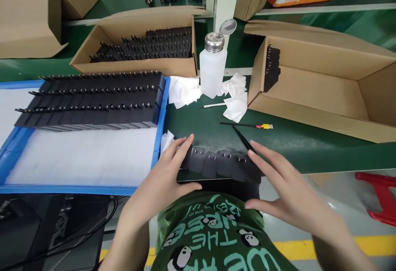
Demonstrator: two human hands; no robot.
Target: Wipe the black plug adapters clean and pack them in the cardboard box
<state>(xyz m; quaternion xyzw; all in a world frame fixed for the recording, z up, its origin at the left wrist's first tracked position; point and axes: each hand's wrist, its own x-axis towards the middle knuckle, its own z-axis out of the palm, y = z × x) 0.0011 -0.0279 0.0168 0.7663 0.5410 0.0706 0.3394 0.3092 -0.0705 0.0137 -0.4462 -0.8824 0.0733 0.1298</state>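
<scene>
A row of several flat black plastic pieces (211, 164), each with small shiny pins near its top, lies along the front edge of the green table. My left hand (168, 176) is at the left end of the row, fingers stretched and thumb apart. At the right end is my right hand (283, 184), also spread, its fingertips beside the last piece. Whether the fingertips touch the pieces I cannot tell. Black tweezers (243, 137) lie just behind the row, their rear end close to my right fingers. Farther back is a thin black stick with a red and yellow end (247, 125).
A blue-rimmed tray (160, 126) on the left holds rows of black blocks (93, 102). Behind stand a carton (136, 68) of black parts and a white pump bottle (212, 71) between crumpled tissues (236, 104). To the right, another carton (315, 116) holds a few black pieces (272, 69).
</scene>
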